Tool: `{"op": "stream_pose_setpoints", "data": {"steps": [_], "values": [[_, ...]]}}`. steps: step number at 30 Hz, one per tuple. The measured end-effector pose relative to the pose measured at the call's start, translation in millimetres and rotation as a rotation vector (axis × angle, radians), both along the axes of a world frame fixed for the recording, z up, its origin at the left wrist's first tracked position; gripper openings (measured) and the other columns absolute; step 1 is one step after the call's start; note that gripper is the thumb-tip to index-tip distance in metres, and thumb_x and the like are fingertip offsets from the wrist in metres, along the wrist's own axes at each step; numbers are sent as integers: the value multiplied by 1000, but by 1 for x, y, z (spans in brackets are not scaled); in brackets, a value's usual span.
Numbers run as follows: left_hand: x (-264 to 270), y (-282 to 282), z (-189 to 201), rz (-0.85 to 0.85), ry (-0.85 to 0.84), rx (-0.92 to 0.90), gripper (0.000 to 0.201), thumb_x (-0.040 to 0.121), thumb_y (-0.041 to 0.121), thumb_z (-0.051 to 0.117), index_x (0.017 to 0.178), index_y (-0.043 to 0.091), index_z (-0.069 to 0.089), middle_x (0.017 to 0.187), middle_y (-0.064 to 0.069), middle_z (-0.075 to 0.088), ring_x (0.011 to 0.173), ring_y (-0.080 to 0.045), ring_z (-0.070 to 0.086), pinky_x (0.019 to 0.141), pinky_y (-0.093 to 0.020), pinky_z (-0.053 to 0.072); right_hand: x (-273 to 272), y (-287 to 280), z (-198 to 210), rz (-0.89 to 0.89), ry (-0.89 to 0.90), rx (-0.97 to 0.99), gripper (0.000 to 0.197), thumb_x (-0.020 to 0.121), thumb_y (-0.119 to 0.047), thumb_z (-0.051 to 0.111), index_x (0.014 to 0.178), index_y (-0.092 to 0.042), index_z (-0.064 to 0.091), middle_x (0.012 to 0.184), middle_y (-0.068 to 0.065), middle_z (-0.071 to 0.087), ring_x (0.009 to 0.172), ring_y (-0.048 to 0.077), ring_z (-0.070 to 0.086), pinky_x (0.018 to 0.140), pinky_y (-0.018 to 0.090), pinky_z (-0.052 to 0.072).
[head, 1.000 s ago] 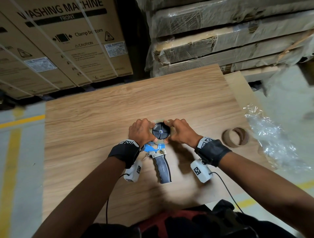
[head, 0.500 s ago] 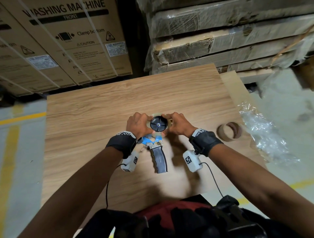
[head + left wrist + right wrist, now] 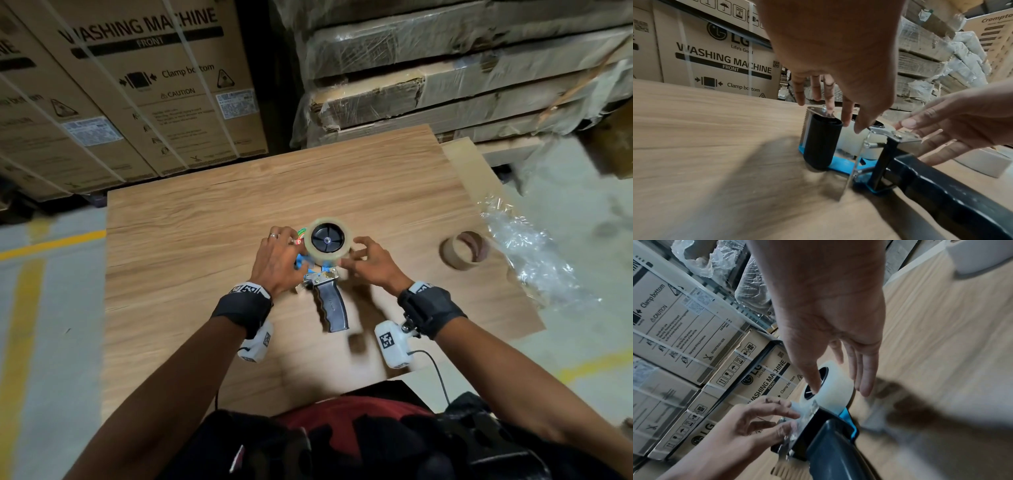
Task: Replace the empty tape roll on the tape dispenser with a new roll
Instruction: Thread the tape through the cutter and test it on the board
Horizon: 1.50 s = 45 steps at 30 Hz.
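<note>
The tape dispenser (image 3: 330,308), with a blue frame and a black handle, lies on its side on the wooden table (image 3: 191,246). A new clear tape roll (image 3: 327,255) sits on its black hub. My left hand (image 3: 286,248) hovers at the roll's left with straight, spread fingers, their tips over the metal plate and black roller (image 3: 821,142). My right hand (image 3: 359,253) is at the roll's right, also with straight fingers. In the right wrist view its thumb rests on the roll's (image 3: 830,391) top edge. Neither hand grips anything. The empty cardboard core (image 3: 462,251) lies to the right.
Crumpled clear plastic wrap (image 3: 529,253) lies at the table's right edge, beyond the core. Washing machine cartons (image 3: 144,89) stand behind the table at left. Wrapped flat packs (image 3: 445,75) are stacked behind it at right. Grey floor with yellow lines (image 3: 20,308) surrounds the table.
Both hands were curled round the roll on the hub. They have loosened and drawn a little apart, so the whole roll shows.
</note>
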State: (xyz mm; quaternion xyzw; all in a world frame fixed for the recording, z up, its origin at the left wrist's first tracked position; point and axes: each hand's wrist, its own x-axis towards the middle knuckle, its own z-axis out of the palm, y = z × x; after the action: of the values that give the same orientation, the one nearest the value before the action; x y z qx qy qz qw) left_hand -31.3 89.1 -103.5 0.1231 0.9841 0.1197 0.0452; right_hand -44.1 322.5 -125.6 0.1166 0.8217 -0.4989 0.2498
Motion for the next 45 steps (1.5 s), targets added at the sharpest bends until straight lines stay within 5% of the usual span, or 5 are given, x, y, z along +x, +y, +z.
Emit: {"op": "stream_pose_setpoints", "data": {"steps": [5,10,17,23,45], "values": [[0,4,-7,20,-5,-51,30,73,30,67,102,24,75,126,-8,49,115,-32,43,84,-44,49,28,-8,-8,119,-158,40,75,51,-69,87,97,-14,68,88,-1,67,76,15,60,69,27,49],[-5,7,-16,47,-81,-47,28,79,40,72,101,21,73,134,-11,36,121,-34,37,92,-45,47,35,-19,-18,138,-227,17,66,48,-70,89,77,-20,57,70,2,52,67,19,45,65,32,35],[-6,11,-21,71,-85,56,18,84,32,67,87,16,75,138,-11,36,124,-34,36,96,-46,45,42,-27,-15,168,-359,-88,40,75,-47,86,73,-15,61,67,-1,64,60,14,55,59,24,42],[-1,5,-22,65,-66,37,28,84,33,67,105,16,69,143,-10,34,127,-34,36,96,-48,45,49,-40,-12,71,-510,-516,14,95,-14,67,95,0,64,87,19,66,75,31,64,77,43,57],[30,-13,-34,27,44,66,18,75,28,63,66,19,77,159,1,37,126,-34,43,85,-39,19,54,-49,-19,56,-468,-529,15,97,-11,64,96,3,61,77,19,63,71,31,61,80,44,54]]}}
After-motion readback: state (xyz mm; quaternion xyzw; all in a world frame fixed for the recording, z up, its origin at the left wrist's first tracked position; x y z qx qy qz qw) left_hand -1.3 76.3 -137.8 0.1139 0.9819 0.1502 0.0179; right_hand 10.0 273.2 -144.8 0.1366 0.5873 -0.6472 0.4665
